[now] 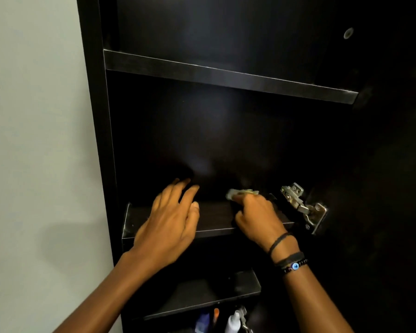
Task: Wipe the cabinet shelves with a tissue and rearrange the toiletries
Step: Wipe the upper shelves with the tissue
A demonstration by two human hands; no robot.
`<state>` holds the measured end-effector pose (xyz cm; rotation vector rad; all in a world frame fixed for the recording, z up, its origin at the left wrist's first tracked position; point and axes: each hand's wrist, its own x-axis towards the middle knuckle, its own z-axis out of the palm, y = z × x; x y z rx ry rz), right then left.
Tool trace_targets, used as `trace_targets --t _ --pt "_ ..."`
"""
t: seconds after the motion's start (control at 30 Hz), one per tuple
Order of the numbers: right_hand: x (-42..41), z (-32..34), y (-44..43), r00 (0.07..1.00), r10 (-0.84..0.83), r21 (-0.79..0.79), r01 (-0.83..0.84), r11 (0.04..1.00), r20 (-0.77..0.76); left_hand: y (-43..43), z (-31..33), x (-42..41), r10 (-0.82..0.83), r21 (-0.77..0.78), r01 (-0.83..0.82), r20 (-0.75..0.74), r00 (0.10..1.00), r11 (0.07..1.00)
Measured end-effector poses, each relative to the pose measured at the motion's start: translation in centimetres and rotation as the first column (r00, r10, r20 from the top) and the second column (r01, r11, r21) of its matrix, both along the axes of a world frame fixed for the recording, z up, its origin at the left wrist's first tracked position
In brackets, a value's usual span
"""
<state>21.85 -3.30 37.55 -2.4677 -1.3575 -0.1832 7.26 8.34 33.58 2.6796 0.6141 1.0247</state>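
A: What is showing on the left?

B: A pale, smooth wall (34,116) is running along the left side. Beside it, a tall dark cabinet (99,116) of matte board is standing open.

A: What are the shelves holding?

B: The upper shelf (226,76) is showing only its flat front edge. The middle shelf (214,216) is carrying nothing except the two hands. The lower shelf (202,294) is looking bare too. Under it, at the bottom edge, the toiletries (226,320) are standing close together: a white bottle (232,322), something dark blue and something orange. They are too small and too dark to read any label or brand.

A: What is the left hand doing?

B: The left hand (171,224) is lying over the front of the middle shelf, the fingers spread apart and gripping nothing.

A: And the right one?

B: The right hand (257,217) is closing on a crumpled pale tissue (240,193), which is sitting on the right part of the middle shelf, near the back. Dark cord bracelets (288,258) with one blue bead are circling that wrist.

A: And farther right?

B: A shiny metal hinge (303,205) is sitting just beside the right hand, joining the cabinet to the dark door (382,164). A small round fitting (348,33) is showing high up.
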Motion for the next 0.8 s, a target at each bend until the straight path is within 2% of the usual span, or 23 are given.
trace_targets --t 0.07,0.13,0.17,0.27,0.33,0.4,0.47,0.53,0.7,0.8 --pt "-1.8 -0.5 -0.2 0.987 0.148 0.045 -0.146 0.988 -0.059 0.1 0.4 -0.3 -0.02 -0.102 0.028 0.078 0.997 0.994" --pt "-2.5 -0.9 -1.1 0.982 0.167 0.062 -0.162 0.985 -0.086 0.2 0.4 -0.8 -0.026 -0.192 0.054 0.146 0.989 0.98" --pt "-2.3 -0.9 -1.7 0.989 0.118 0.066 -0.112 0.992 -0.091 0.2 0.5 -1.2 -0.022 -0.226 0.06 0.168 0.986 0.972" --pt "-0.1 -0.4 -3.4 0.991 -0.135 0.023 0.134 0.991 0.02 -0.4 0.6 -2.7 0.003 -0.334 0.075 0.226 0.974 0.939" --pt "0.7 -0.2 -3.3 0.987 -0.16 0.042 0.161 0.986 -0.007 -0.8 1.5 -4.0 0.037 -0.509 0.146 0.333 0.942 0.848" --pt "0.2 -0.2 -2.2 0.995 -0.007 0.07 0.014 0.997 -0.1 -0.2 2.3 -4.8 0.071 -0.653 0.249 0.423 0.903 0.715" --pt "-1.9 -0.5 -0.4 0.965 0.193 0.113 -0.174 0.978 -0.178 0.5 3.1 -5.2 0.063 -0.725 0.335 0.462 0.885 0.602" --pt "-4.4 -0.9 2.1 0.92 0.332 0.113 -0.315 0.943 -0.209 0.9 3.3 -5.6 0.086 -0.768 0.341 0.454 0.887 0.542" --pt "-8.8 -0.8 6.9 0.82 0.531 0.049 -0.534 0.844 -0.212 -1.0 3.7 -7.5 0.006 -0.774 0.325 0.391 0.921 0.543" --pt "-9.9 -0.9 5.5 0.753 0.616 0.102 -0.611 0.785 -0.231 -1.4 3.4 -7.7 0.003 -0.776 0.311 0.374 0.927 0.548"
